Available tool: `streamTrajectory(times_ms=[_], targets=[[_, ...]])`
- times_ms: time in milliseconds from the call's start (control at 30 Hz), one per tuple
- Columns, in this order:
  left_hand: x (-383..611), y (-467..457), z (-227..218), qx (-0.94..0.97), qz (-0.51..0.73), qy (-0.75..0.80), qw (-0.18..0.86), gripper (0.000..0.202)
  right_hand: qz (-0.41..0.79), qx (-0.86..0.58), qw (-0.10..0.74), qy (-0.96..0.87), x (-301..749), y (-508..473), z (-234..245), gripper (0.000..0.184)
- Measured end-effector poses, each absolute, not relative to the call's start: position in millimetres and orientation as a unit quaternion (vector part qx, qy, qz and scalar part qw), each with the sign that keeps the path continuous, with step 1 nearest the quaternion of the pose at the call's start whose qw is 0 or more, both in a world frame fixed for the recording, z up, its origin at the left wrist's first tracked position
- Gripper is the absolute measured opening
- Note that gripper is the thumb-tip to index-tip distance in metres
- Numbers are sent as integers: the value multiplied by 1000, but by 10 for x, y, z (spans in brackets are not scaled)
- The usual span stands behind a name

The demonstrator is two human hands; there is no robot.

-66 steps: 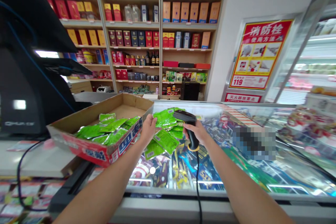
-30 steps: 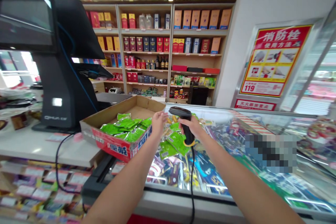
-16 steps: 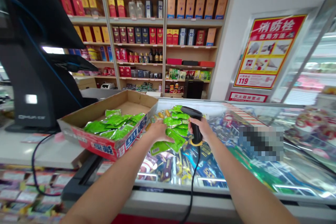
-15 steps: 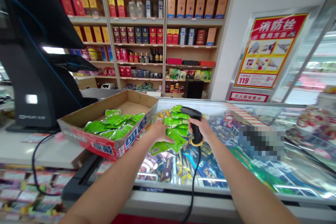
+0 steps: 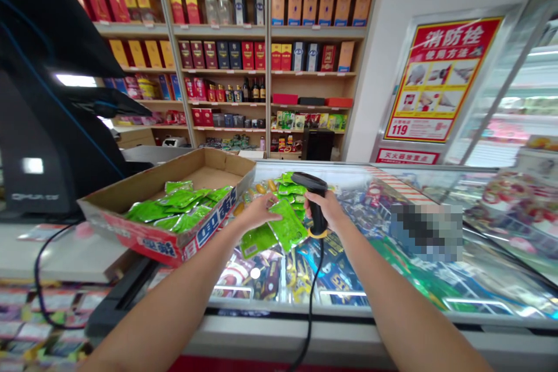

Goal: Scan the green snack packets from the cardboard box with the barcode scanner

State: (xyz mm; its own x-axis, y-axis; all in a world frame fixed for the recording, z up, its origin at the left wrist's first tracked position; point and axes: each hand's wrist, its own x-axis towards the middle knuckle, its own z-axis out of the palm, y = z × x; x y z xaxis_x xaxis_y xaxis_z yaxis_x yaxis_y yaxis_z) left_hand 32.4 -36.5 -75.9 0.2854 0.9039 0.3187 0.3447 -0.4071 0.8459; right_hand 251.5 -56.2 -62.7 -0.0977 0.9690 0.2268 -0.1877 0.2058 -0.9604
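Observation:
My right hand is wrapped round the handle of a black barcode scanner, its head pointing left over the green packets. A cable runs down from the scanner toward me. With fingers and thumb, my left hand grips the upper left edge of a shiny green packet. Another green packet lies flat just below that hand on the glass top. Behind the scanner, several more green packets lie in a loose row. To the left stands an open cardboard box with several green packets in it.
Beneath the packets, the glass-topped freezer shows wrapped goods inside. A black till screen stands at the left. Small yellow items lie beside the box. Shelves of boxes line the back wall. A blurred-out dark object lies at the right.
My left hand has gone from lying spread over the green packet to gripping its edge, and the packet has turned more upright. The scanner stays close by. The whole view has shifted slightly.

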Motion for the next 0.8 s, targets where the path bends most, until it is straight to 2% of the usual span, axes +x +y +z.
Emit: streamTrajectory(times_ms=[100, 167, 267, 400, 533, 700, 800], targets=[[330, -335, -776, 622, 457, 417, 480, 40, 514, -361, 561, -539, 2504, -570, -627, 24], [324, -318, -772, 555, 500, 410, 523, 41, 517, -358, 559, -540, 2491, -581, -633, 24], [330, -319, -749, 512, 567, 389, 515, 41, 541, -361, 534, -539, 2460, -600, -653, 27], [419, -364, -748, 517, 594, 345, 510, 42, 598, -334, 506, -524, 2393, -629, -677, 37], [500, -389, -782, 515, 607, 334, 505, 44, 606, -343, 500, -515, 2327, -649, -676, 30], [461, -441, -757, 535, 527, 317, 580, 48, 591, -355, 579, -436, 2363, -623, -637, 19], [461, -493, -740, 547, 488, 325, 597, 55, 583, -333, 634, -385, 2423, -584, -619, 19]])
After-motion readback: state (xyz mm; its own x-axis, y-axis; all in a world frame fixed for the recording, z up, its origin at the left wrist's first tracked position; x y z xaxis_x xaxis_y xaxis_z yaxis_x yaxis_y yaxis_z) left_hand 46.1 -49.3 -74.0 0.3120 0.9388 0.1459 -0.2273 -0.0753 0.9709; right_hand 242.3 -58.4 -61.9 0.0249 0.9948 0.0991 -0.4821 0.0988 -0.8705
